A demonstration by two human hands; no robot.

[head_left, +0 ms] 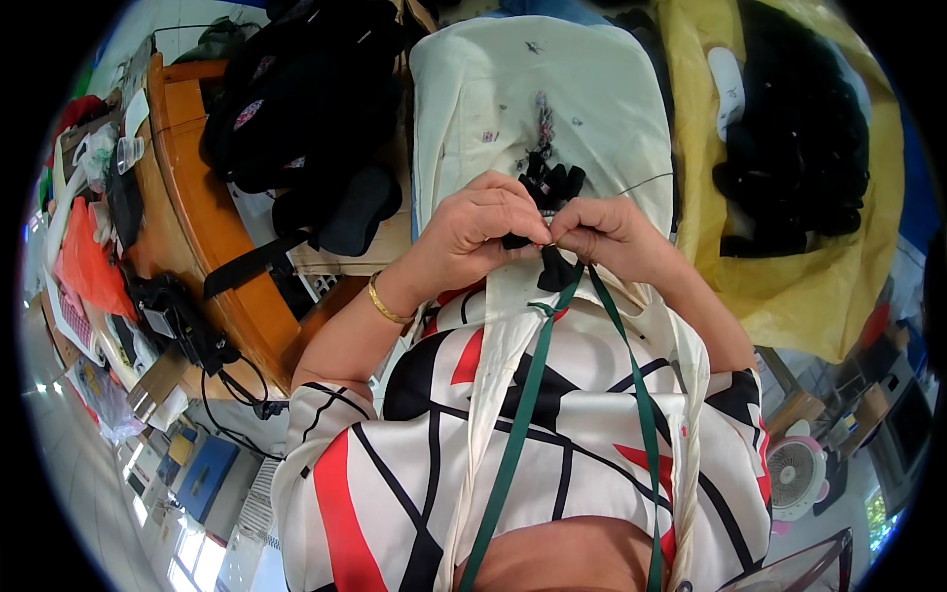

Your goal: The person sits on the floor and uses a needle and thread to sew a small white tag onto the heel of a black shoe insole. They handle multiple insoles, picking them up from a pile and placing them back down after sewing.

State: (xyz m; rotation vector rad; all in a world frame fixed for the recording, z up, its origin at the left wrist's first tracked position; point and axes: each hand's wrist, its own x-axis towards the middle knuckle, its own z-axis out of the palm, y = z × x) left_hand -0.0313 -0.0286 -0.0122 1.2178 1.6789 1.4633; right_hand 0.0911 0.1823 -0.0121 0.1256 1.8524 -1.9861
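My left hand (475,225) and my right hand (614,237) meet in front of my chest, fingertips pinched close together. Between them is a small black knitted piece with finger-like ends, which looks like a glove (564,182). Both hands grip it, and the fingers cover much of it. Whether a thread or a loose end is in the pinch is too small to tell. Below the hands hangs a black flap (556,270), near a green cord (533,380) that runs down from my neck. A cream cloth (464,89) with dark lint and thread scraps lies beneath.
On the right, a pile of black gloves (794,148) rests on yellow sheeting (829,296) beside a white insole-shaped piece (727,87). Black bundles (296,109) lie at the left by an orange wooden frame (187,148). A black device with cables (182,321) sits nearby.
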